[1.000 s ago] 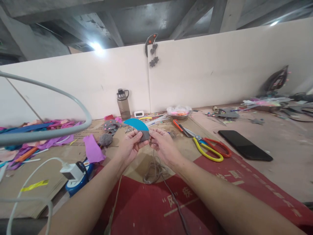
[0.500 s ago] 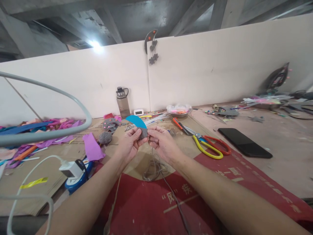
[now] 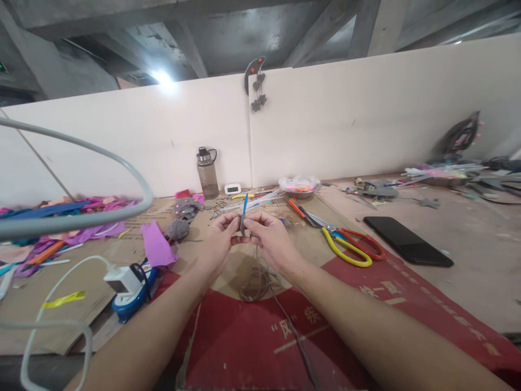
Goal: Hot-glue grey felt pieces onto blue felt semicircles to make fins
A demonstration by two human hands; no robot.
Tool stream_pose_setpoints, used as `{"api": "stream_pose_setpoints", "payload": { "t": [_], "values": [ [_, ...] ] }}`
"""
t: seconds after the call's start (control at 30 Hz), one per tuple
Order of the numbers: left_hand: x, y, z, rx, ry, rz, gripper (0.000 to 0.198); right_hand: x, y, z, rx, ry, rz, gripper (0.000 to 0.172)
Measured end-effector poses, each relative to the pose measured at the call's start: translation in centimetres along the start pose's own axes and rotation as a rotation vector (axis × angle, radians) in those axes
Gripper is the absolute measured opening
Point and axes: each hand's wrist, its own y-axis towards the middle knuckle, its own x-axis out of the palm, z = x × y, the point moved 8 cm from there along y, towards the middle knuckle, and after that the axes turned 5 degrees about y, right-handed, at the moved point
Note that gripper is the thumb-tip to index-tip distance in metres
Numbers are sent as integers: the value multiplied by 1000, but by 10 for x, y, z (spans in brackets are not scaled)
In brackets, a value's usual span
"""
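Observation:
Both my hands meet above the table's middle and pinch one small craft piece [image 3: 243, 213]. It is a blue foam shape with a grey patch, turned edge-on toward me so it shows as a thin strip. My left hand [image 3: 220, 241] grips its left side with thumb and fingers closed. My right hand [image 3: 269, 239] pinches its right side. A tangle of grey string [image 3: 256, 282] lies on the cardboard just below my hands. A grey yarn ball [image 3: 177, 230] sits left of my left hand.
Yellow and red scissors [image 3: 348, 247] and a black phone [image 3: 407, 248] lie to the right. A water bottle [image 3: 207, 173] and a bowl [image 3: 299, 185] stand by the white partition. Purple foam scraps [image 3: 156, 245], a white plug [image 3: 124, 279] and cable lie at left.
The blue piece has been rotated between my fingers from flat-on, showing its half-disc face, to edge-on. My hands have stayed in the same spot.

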Motion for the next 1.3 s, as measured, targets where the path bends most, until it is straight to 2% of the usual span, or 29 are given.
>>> {"api": "stream_pose_setpoints", "payload": {
  "t": [0.17, 0.47, 0.87, 1.03, 1.3],
  "values": [
    [7, -4, 11, 84, 25, -51, 23, -2, 1, -2, -15, -22, -17, 21],
    [2, -5, 15, 144, 177, -9, 21, -1, 1, -5, -10, 8, -39, 20],
    [-1, -7, 18, 145, 215, 47, 18, 1, 0, -3, 6, -7, -57, 22],
    [1, -7, 19, 162, 193, 22, 22, 1, 0, -2, 3, -33, -39, 21],
    [-8, 0, 9, 80, 173, 53, 22, 2, 0, -1, -1, -146, -57, 19]
  ]
}}
